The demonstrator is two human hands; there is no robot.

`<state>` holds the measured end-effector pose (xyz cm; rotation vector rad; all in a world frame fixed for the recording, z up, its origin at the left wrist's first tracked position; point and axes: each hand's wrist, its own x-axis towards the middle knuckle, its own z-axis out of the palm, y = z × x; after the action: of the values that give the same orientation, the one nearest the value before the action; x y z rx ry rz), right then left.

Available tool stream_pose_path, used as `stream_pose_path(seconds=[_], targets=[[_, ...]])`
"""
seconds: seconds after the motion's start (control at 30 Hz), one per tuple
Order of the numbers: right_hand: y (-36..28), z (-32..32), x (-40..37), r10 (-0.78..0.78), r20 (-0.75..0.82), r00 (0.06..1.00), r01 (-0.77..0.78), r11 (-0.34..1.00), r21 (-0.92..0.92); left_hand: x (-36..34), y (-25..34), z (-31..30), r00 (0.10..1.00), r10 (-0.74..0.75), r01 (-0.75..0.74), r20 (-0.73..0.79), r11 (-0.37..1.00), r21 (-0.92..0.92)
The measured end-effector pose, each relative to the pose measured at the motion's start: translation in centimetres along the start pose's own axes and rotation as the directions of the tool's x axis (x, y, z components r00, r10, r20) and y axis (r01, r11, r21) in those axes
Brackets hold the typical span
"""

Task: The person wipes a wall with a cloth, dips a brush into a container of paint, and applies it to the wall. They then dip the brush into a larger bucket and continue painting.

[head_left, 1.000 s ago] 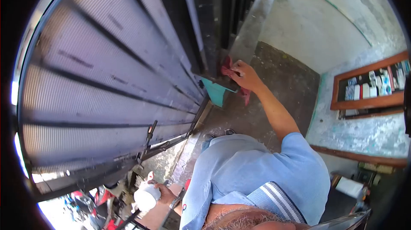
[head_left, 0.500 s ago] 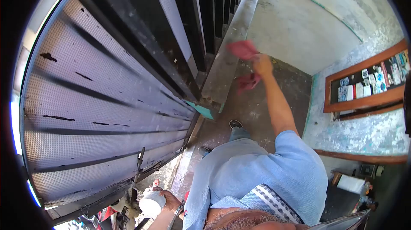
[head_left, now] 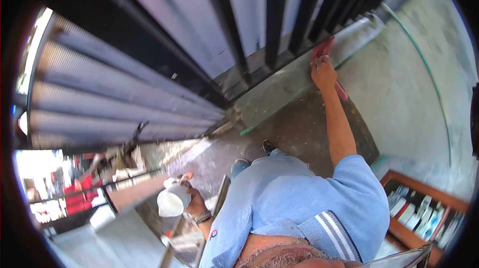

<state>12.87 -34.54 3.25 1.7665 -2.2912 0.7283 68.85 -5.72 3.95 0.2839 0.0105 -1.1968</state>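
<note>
**Spotter:** Where is the right hand?

**Operator:** I have my right hand stretched out ahead at full arm's length. It is clenched on a red cloth and presses it down on the concrete ledge at the foot of the black bars. One end of the cloth pokes up toward the bars, and another bit hangs out beside my wrist.

**Spotter:** And the left?

**Operator:** My left hand is low by my hip, fingers wrapped round a white bottle that is tipped on a slant. There is a pinkish piece at the top of the bottle, too blurred for me to tell what it is. A wristwatch sits on that wrist.

**Spotter:** What is around you?

**Operator:** A green line runs across the grey wall, well apart from the cloth. A wooden shelf with small packets sits low on my right.
</note>
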Motion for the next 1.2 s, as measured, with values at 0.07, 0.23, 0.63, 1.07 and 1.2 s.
stream_pose_path(seconds=[0.07, 0.23, 0.63, 1.07, 1.2], targets=[[-4.7, 0.9, -1.7, -0.209, 0.038, 0.977, 0.206, 0.975, 0.078, -2.9, -1.4, 0.4, 0.999, 0.017, -0.017, -0.034, 1.000, 0.009], [-13.6, -0.8, -7.7, -0.572, 0.221, 0.790, 0.483, 0.803, 0.351, -9.1, -4.3, -0.7, 1.000, 0.020, -0.022, -0.011, 0.982, -0.189], [-14.7, -4.7, -9.6, -0.314, 0.438, 0.842, -0.375, 0.244, 0.895, -26.5, -9.6, -2.1, 0.967, 0.251, -0.256, -0.051, 0.941, -0.224], [-17.4, -3.3, -5.3, -0.538, 0.595, 0.597, 0.517, 0.825, 0.227, -39.8, -13.3, -4.2, 0.930, 0.361, -0.366, -0.069, 0.889, -0.274], [-14.6, -2.6, -5.0, -0.596, 0.295, 0.747, 0.460, 0.784, 0.417, -41.5, -14.4, -3.8, 0.902, 0.429, -0.422, -0.044, 0.857, -0.296]])
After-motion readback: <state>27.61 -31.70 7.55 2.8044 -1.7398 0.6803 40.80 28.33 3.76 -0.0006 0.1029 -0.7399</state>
